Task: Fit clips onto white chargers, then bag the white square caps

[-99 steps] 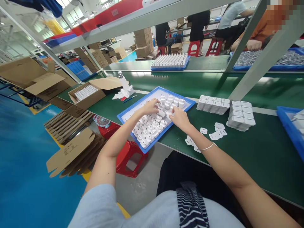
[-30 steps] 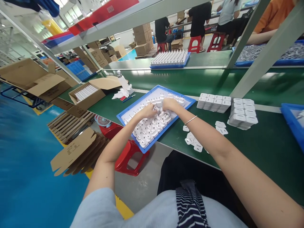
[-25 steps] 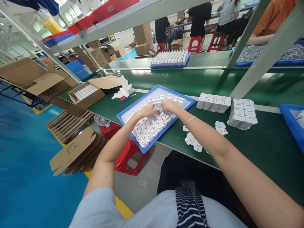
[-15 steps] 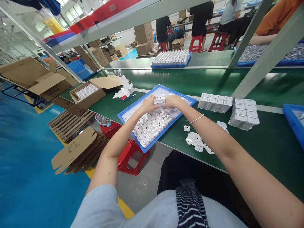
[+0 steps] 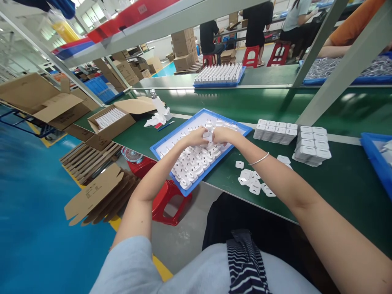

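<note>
A blue-rimmed tray (image 5: pixel 167 143) lies slanted on the green workbench, filled with many white plug adapters (image 5: pixel 196 162), several with metal pins pointing up. Over the middle of the tray, my left hand (image 5: pixel 197 136) is closed, its fingertips at a white plug adapter (image 5: pixel 209 137). My right hand (image 5: pixel 223 135) faces it from the other side with fingers curled down among the adapters; what they pinch is hidden behind the hand. Loose white cards (image 5: pixel 249 178) lie on the bench below my right forearm.
Stacked white cards (image 5: pixel 275 132) and a second stack (image 5: pixel 312 145) stand at right, beside a metal post (image 5: pixel 333 69). Another blue tray (image 5: pixel 375 161) sits at the right edge. A pump bottle (image 5: pixel 157 102), tissue and open carton (image 5: pixel 112 122) are at left. A shelf (image 5: pixel 128 38) hangs above.
My hands have shifted slightly over the tray. The cluster of adapters seen between them earlier is less visible, and my right hand's fingers are curled further. The whole view has moved slightly.
</note>
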`<action>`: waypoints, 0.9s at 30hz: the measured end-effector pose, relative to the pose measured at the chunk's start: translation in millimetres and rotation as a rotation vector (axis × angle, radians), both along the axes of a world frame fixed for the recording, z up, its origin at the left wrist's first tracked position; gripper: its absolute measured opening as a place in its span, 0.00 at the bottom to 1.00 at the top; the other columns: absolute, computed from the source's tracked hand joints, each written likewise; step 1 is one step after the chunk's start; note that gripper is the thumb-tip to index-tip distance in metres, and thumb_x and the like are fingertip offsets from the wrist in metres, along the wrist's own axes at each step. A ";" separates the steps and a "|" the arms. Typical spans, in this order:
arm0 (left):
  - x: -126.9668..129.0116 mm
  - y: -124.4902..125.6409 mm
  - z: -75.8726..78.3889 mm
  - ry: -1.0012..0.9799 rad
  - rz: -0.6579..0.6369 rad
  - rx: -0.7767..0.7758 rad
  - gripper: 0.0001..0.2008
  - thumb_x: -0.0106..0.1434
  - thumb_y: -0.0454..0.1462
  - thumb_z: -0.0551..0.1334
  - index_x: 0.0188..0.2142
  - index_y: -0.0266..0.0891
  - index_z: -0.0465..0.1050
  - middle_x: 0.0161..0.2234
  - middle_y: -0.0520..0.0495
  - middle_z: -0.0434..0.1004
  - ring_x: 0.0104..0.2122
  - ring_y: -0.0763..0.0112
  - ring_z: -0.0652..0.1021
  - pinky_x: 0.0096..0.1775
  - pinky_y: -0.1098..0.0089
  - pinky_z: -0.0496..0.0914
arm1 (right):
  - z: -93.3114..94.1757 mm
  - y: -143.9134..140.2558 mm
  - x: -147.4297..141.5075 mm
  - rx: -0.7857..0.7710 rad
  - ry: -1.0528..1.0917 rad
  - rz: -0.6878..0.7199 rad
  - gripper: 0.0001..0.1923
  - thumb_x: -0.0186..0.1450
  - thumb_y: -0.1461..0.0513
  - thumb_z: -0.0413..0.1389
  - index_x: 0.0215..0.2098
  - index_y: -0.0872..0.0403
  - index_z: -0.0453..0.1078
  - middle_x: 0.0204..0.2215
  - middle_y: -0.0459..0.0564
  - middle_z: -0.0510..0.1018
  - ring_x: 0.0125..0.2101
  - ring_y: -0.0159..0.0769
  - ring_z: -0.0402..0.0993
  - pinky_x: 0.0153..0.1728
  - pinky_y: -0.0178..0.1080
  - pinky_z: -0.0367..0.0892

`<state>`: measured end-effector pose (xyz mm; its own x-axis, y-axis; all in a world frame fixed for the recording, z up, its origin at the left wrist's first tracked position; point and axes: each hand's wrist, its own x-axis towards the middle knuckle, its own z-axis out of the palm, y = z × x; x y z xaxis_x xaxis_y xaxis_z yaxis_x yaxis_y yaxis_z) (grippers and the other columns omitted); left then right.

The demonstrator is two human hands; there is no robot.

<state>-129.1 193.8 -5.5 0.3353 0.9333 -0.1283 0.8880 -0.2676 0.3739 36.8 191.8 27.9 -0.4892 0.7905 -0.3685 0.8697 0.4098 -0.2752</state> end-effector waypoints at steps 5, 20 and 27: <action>-1.5 -0.8 5.1 -0.040 0.007 -0.023 0.21 0.58 0.38 0.57 0.51 0.35 0.69 0.55 0.41 0.71 0.55 0.58 0.72 0.56 0.64 0.65 | -4.5 -3.6 5.4 0.034 0.048 0.019 0.15 0.62 0.69 0.59 0.47 0.59 0.78 0.45 0.62 0.81 0.43 0.48 0.80 0.43 0.38 0.71; -62.3 13.8 17.8 -0.049 0.422 0.042 0.26 0.59 0.41 0.66 0.54 0.32 0.66 0.58 0.35 0.65 0.57 0.52 0.69 0.56 0.60 0.65 | 19.5 28.0 -4.3 -0.096 0.116 0.060 0.17 0.67 0.58 0.58 0.49 0.60 0.76 0.38 0.59 0.82 0.37 0.43 0.80 0.37 0.38 0.72; -73.0 18.6 10.2 -0.139 0.474 -0.101 0.17 0.67 0.43 0.61 0.51 0.35 0.70 0.49 0.43 0.73 0.45 0.62 0.77 0.46 0.58 0.75 | 7.4 20.7 -60.1 -0.038 0.210 0.184 0.15 0.63 0.60 0.61 0.47 0.60 0.76 0.42 0.58 0.82 0.40 0.41 0.79 0.36 0.35 0.71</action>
